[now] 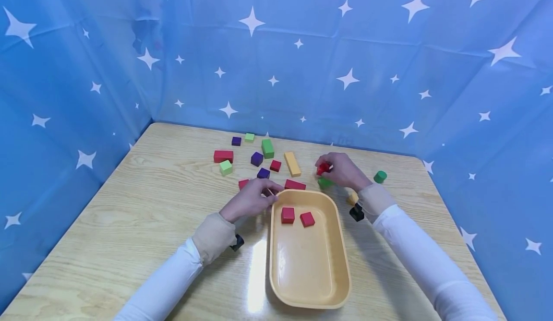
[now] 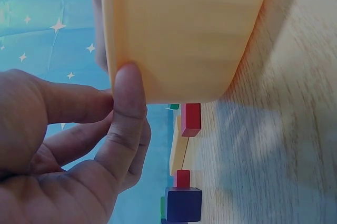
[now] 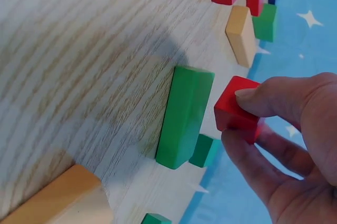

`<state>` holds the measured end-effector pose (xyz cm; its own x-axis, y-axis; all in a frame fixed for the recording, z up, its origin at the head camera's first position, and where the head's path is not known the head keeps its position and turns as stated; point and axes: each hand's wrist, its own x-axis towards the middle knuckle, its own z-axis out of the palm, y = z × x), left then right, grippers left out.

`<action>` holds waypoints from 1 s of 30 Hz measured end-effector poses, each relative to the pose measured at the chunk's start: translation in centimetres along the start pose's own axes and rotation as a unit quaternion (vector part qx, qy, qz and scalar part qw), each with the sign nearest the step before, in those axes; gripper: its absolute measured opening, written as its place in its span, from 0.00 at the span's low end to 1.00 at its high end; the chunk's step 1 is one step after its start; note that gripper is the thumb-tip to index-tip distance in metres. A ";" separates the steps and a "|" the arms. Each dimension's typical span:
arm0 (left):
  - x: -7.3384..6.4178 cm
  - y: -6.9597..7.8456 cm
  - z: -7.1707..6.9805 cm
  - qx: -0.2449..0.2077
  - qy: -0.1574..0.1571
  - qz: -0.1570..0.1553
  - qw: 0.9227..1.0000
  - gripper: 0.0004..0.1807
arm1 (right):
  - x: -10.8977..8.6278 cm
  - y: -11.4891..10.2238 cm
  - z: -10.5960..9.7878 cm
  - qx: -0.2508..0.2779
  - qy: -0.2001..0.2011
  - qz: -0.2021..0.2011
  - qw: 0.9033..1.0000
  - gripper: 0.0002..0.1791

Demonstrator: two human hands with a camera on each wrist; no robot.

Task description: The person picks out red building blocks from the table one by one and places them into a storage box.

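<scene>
My left hand (image 1: 252, 199) pinches the rim of an orange-yellow plastic bin (image 1: 311, 268) at its far left corner, thumb on the outer wall in the left wrist view. Two red blocks (image 1: 287, 215) lie inside the bin near its far end. Beyond the bin's far right corner, my right hand (image 1: 342, 169) holds a red block (image 3: 238, 107) between thumb and fingers. A long green block (image 3: 185, 118) lies on the table close by that hand, with a smaller green block (image 3: 204, 151) behind it.
Several red, green and purple blocks, among them a purple cube (image 1: 257, 159), are scattered beyond the bin. A yellow block (image 1: 292, 164) lies among them. To the right stands a green cylinder (image 1: 380, 176). A starry blue curtain (image 1: 276, 52) borders the wooden table (image 1: 142, 244).
</scene>
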<state>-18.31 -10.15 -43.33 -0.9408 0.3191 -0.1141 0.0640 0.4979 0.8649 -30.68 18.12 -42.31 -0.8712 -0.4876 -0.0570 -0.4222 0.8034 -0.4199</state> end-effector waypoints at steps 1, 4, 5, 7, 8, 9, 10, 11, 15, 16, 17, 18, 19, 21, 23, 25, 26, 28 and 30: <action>0.0 0.0 0.0 0.000 0.000 0.000 1.000 0.15 | -0.1 -0.1 0.0 -0.001 0.001 -0.006 1.000 0.16; 0.0 0.0 0.0 0.000 0.000 0.001 1.000 0.15 | -0.6 -0.3 0.1 -0.003 0.005 -0.024 1.000 0.15; 0.0 -0.1 0.0 0.001 0.001 0.001 1.000 0.15 | -0.7 -0.4 0.1 -0.001 0.005 -0.028 1.000 0.15; 0.1 -0.1 0.1 0.002 0.002 0.002 1.000 0.15 | -1.1 -0.7 0.2 -0.005 0.004 -0.037 0.999 0.15; 0.1 -0.1 0.1 0.003 0.003 0.002 1.000 0.15 | -1.3 -0.9 0.2 -0.005 0.004 -0.041 0.999 0.15; 0.1 -0.1 0.1 0.003 0.003 0.001 1.000 0.15 | -1.5 -1.1 0.2 -0.006 0.003 -0.044 0.999 0.15; 0.1 -0.1 0.1 0.003 0.003 0.001 1.000 0.15 | -1.7 -1.3 0.2 -0.007 0.001 -0.046 0.999 0.16; 0.1 -0.1 0.1 0.002 0.002 0.000 1.000 0.15 | -1.8 -1.4 0.2 -0.009 0.001 -0.049 0.999 0.16; 0.1 -0.1 0.1 0.000 0.001 -0.003 1.000 0.15 | -2.6 -2.1 0.2 -0.014 0.000 -0.063 0.998 0.17; 0.1 -0.1 0.2 0.000 0.001 -0.004 1.000 0.15 | -2.8 -2.3 0.2 -0.014 0.000 -0.066 0.998 0.17; 0.1 -0.1 0.2 0.001 0.001 -0.004 1.000 0.15 | -3.0 -2.4 0.2 -0.014 -0.001 -0.070 0.997 0.17; 0.1 -0.1 0.2 0.001 0.002 -0.004 1.000 0.15 | -3.2 -2.6 0.2 -0.013 -0.001 -0.073 0.997 0.17; 0.1 -0.1 0.2 0.002 0.003 -0.005 1.000 0.15 | -3.4 -2.8 0.2 -0.011 -0.002 -0.075 0.997 0.17; 0.1 0.0 0.2 0.002 0.003 -0.005 1.000 0.15 | -3.7 -3.2 0.2 -0.010 -0.003 -0.077 0.997 0.17; 0.0 0.0 0.2 0.004 0.004 -0.007 1.000 0.15 | -4.1 -3.6 0.2 -0.011 -0.005 -0.083 0.997 0.16; 0.1 0.0 0.2 0.005 0.004 -0.010 1.000 0.15 | -4.4 -4.1 0.1 -0.012 -0.004 -0.092 0.996 0.16; 0.1 0.0 0.2 0.006 0.004 -0.011 1.000 0.15 | -4.6 -4.3 0.0 -0.016 -0.002 -0.097 0.995 0.16; 0.1 0.0 0.2 0.006 0.004 -0.015 1.000 0.15 | -4.9 -4.6 0.0 -0.022 0.002 -0.107 0.994 0.15; 0.1 0.1 0.2 0.008 0.005 -0.016 1.000 0.15 | -5.1 -4.9 -0.2 -0.027 0.007 -0.117 0.993 0.15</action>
<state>-18.32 -9.96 -43.36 -0.9460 0.2938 -0.1372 0.0379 0.5203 0.8531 -24.19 16.77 -39.81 -0.7512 -0.6582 0.0485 -0.6253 0.6862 -0.3717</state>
